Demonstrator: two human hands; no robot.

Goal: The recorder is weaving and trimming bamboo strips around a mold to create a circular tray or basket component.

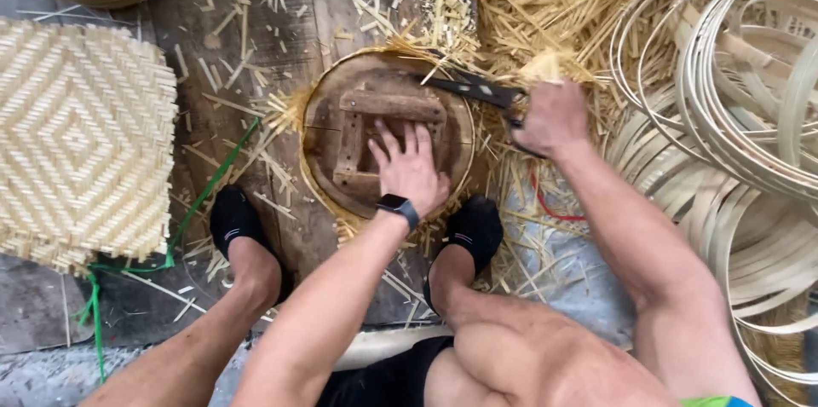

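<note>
Head view: left hand lies flat, fingers spread, pressing a round wooden form on the floor between both feet. Right hand is closed around a knife, blade at the form's upper rim.

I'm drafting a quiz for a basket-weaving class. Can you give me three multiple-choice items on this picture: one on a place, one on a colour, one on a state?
1. Where does the stack of square woven bamboo mats lie?
A. left of the round wooden mould
B. on the person's lap
C. on the hoops

2. What colour is the cord on the floor?
A. blue
B. green
C. white

3. How is the left hand?
A. clenched on a hoop
B. raised in the air
C. flat, fingers spread, on the round wooden mould

Answers: 1 A, mats fill the left edge; 2 B, plainly green; 3 C, palm presses the mould while the right hand grips the dark blade.
</note>
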